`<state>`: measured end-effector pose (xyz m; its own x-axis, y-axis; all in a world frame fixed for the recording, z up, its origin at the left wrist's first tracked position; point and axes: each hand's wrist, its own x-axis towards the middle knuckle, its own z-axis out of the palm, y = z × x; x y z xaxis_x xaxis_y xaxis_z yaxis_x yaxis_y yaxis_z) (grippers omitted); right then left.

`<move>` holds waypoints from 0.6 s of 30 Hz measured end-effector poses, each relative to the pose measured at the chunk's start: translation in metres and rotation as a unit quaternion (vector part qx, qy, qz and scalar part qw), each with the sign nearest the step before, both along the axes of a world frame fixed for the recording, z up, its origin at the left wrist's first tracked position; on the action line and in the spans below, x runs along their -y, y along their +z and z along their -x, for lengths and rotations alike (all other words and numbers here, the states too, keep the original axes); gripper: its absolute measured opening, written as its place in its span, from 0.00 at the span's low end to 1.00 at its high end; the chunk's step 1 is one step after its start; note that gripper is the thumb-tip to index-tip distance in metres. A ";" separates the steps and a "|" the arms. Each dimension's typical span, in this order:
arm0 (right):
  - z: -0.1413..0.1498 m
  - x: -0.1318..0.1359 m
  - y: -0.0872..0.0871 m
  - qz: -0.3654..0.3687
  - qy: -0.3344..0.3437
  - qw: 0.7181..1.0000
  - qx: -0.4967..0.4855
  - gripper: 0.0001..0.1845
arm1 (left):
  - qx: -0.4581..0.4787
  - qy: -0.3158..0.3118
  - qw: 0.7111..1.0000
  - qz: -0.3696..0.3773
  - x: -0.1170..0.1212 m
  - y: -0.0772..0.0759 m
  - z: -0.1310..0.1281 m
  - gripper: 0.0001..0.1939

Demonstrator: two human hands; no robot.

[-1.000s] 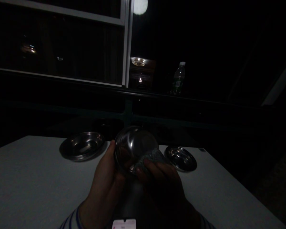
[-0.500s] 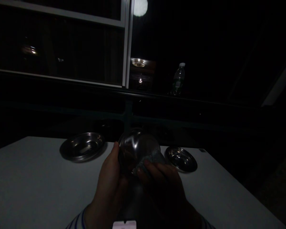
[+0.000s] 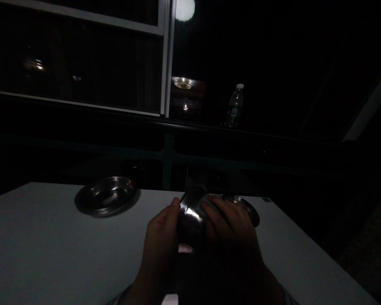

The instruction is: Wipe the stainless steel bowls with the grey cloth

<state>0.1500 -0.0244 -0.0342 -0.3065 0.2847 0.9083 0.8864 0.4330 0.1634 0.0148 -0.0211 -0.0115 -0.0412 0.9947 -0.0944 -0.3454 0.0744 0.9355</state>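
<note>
A shiny metal bowl (image 3: 190, 216) is held up in front of me above the table, tilted on its side. My left hand (image 3: 161, 237) grips its left edge, with the thumb up along the rim. Against the other side presses my right hand (image 3: 233, 228), fingers curled over a greyish cloth (image 3: 212, 201) that is mostly hidden. Left of my hands a stack of metal dishes (image 3: 106, 197) rests on the white table (image 3: 92, 254). Another metal dish (image 3: 249, 208) lies partly behind my right hand. A small pink patch below the bowl is too dark to name.
Beyond the table, a plastic bottle (image 3: 235, 106) with a white cap stands on a ledge by the window frame (image 3: 167, 63). A small dark label (image 3: 266, 199) is at the table's far right corner. A pale object (image 3: 170, 299) shows at the bottom edge.
The bowl has turned more edge-on and moved slightly right and down. Both hands have shifted right with it, the right hand now covering most of the cloth and part of the right dish.
</note>
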 end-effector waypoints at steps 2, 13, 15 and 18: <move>-0.009 -0.001 0.005 0.044 -0.003 0.999 -0.017 0.15 | -0.012 -0.008 1.000 0.002 0.000 -0.002 0.000 0.17; 0.016 0.006 -0.006 0.014 0.048 0.998 0.042 0.13 | 0.046 0.007 0.998 0.034 -0.005 0.001 0.004 0.16; 0.021 0.008 -0.010 -0.005 0.036 0.997 0.067 0.12 | 0.068 0.011 0.997 0.038 -0.008 0.002 0.006 0.16; 0.025 0.010 -0.011 -0.026 0.037 0.996 0.078 0.11 | 0.107 0.010 0.993 0.047 -0.010 0.004 0.008 0.14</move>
